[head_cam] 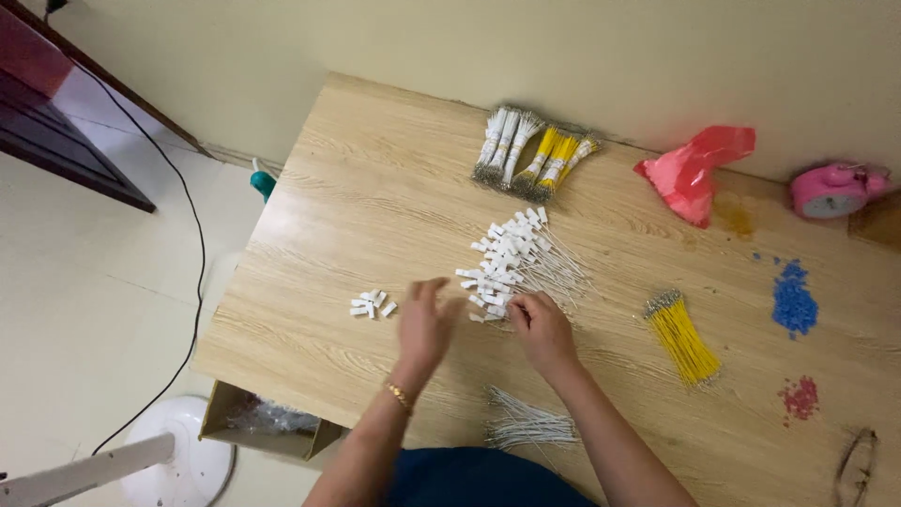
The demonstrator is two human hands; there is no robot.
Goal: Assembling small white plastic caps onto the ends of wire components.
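Note:
My left hand (424, 324) is blurred, fingers spread, hovering between a small heap of loose white connectors (372, 304) and a larger pile of white wires with white connector ends (511, 263). A gold bracelet sits on that wrist. My right hand (542, 329) rests at the near edge of the larger pile, fingers curled on a wire or connector there. A loose bunch of white wires (527, 426) lies close to my body.
The wooden table (357, 188) also bears bundled white and yellow wires (531, 154) at the back, a yellow wire bundle (685, 340), blue beads (794, 300), red beads (801, 398), a pink bag (696, 169), a pink clock (830, 191), and glasses (856, 467). A fan base (183, 460) and cardboard box (267, 422) stand left.

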